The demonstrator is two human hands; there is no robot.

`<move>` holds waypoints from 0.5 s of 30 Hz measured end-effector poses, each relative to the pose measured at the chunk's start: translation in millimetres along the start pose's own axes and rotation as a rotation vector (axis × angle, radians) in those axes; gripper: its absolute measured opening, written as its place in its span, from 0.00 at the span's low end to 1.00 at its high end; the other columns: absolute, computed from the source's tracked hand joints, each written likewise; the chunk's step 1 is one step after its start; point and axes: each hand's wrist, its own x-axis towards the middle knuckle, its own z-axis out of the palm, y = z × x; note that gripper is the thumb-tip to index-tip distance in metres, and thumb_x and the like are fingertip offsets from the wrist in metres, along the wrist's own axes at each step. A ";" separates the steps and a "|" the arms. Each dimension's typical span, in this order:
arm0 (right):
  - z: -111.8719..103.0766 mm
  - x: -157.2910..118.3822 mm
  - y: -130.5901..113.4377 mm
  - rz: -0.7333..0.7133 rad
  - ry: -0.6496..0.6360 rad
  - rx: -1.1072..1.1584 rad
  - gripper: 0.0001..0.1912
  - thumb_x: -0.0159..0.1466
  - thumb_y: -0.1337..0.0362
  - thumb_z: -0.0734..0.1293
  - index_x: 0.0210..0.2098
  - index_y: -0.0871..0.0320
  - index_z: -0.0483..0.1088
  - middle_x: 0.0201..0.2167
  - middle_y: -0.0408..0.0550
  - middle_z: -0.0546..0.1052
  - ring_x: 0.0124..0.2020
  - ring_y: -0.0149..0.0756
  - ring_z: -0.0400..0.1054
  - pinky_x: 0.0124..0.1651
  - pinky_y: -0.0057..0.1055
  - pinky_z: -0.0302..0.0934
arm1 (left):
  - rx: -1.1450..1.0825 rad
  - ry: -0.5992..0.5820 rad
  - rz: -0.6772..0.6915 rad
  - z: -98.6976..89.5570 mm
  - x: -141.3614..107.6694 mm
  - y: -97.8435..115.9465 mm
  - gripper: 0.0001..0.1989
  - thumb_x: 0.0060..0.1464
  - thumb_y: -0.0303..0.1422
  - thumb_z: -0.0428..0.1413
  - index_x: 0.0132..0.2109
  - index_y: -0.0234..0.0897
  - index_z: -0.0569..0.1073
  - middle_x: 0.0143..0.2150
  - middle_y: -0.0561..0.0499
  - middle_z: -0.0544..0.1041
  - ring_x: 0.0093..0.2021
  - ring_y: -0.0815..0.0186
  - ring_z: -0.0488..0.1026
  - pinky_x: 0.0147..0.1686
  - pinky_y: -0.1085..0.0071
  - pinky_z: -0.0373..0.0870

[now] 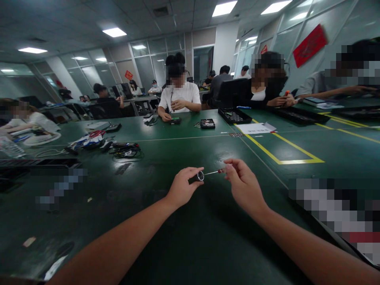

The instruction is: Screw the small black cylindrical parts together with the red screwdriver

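Fingers of my left hand are wrapped round a small dark cylinder, whose round end with a light rim faces right. I cannot make out what kind of part it is. In my right hand I pinch the reddish handle of a thin screwdriver. Its metal shaft points left, and the tip is at the rimmed end of the cylinder; whether it touches is too small to tell. Both hands are held above the green table.
Bundled cables and tools lie at left. Ahead, a person in a white shirt handles a small device. A black parts tray, a white paper and yellow tape are at right. A blurred flat object lies near my right arm.
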 end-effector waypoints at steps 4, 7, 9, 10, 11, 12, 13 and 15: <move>0.4 0.2 0.3 0.017 -0.010 0.051 0.16 0.69 0.50 0.60 0.44 0.54 0.70 0.32 0.46 0.76 0.32 0.39 0.69 0.35 0.35 0.61 | 0.005 0.000 -0.001 0.6 0.0 0.9 0.25 0.54 0.23 0.64 0.57 0.45 0.76 0.53 0.48 0.78 0.55 0.58 0.73 0.59 0.56 0.67; -0.6 -0.7 -4.5 0.009 -0.015 -0.014 0.20 0.70 0.46 0.58 0.39 0.54 0.71 0.25 0.43 0.71 0.26 0.36 0.65 0.30 0.34 0.57 | -0.011 0.001 0.007 1.9 -0.2 -1.2 0.25 0.54 0.23 0.65 0.57 0.45 0.76 0.53 0.48 0.78 0.55 0.59 0.73 0.59 0.56 0.67; -1.1 -1.2 -6.6 -0.018 -0.012 -0.074 0.23 0.70 0.45 0.57 0.35 0.54 0.72 0.23 0.43 0.70 0.25 0.36 0.64 0.30 0.34 0.56 | -0.022 0.003 0.010 2.0 -0.3 -2.1 0.25 0.54 0.22 0.65 0.57 0.44 0.76 0.54 0.48 0.78 0.55 0.59 0.73 0.60 0.56 0.66; -1.1 -1.4 -6.7 -0.033 -0.009 -0.092 0.23 0.70 0.45 0.57 0.35 0.54 0.73 0.24 0.44 0.71 0.26 0.37 0.65 0.31 0.35 0.57 | -0.029 0.006 0.010 1.7 -0.3 -2.1 0.25 0.54 0.22 0.64 0.57 0.44 0.76 0.54 0.48 0.78 0.56 0.59 0.73 0.60 0.56 0.66; -0.9 -1.4 -6.2 -0.043 -0.005 -0.094 0.21 0.70 0.46 0.57 0.37 0.54 0.73 0.26 0.45 0.73 0.27 0.38 0.67 0.33 0.35 0.58 | -0.034 0.008 0.010 1.2 -0.3 -1.9 0.24 0.54 0.22 0.64 0.57 0.44 0.76 0.54 0.47 0.78 0.56 0.59 0.73 0.60 0.56 0.66; -0.6 -1.4 -5.1 -0.047 -0.001 -0.078 0.19 0.70 0.48 0.58 0.39 0.55 0.73 0.28 0.45 0.74 0.30 0.39 0.68 0.34 0.36 0.59 | -0.038 0.010 0.010 0.6 -0.1 -1.4 0.24 0.54 0.23 0.64 0.57 0.44 0.76 0.55 0.47 0.78 0.56 0.59 0.73 0.60 0.56 0.66; -0.3 -1.3 -3.8 -0.045 0.001 -0.049 0.17 0.70 0.50 0.59 0.42 0.55 0.72 0.31 0.46 0.75 0.32 0.40 0.69 0.36 0.36 0.60 | -0.037 0.012 0.008 0.0 0.0 -0.7 0.24 0.54 0.23 0.64 0.57 0.44 0.76 0.55 0.47 0.78 0.56 0.59 0.73 0.61 0.55 0.66; 0.2 -1.3 -1.5 -0.041 -0.001 0.015 0.15 0.69 0.53 0.60 0.46 0.55 0.70 0.35 0.47 0.76 0.35 0.40 0.70 0.38 0.36 0.62 | -0.022 0.009 0.002 -0.9 0.4 0.8 0.24 0.55 0.23 0.64 0.57 0.45 0.76 0.55 0.47 0.78 0.56 0.58 0.74 0.64 0.50 0.61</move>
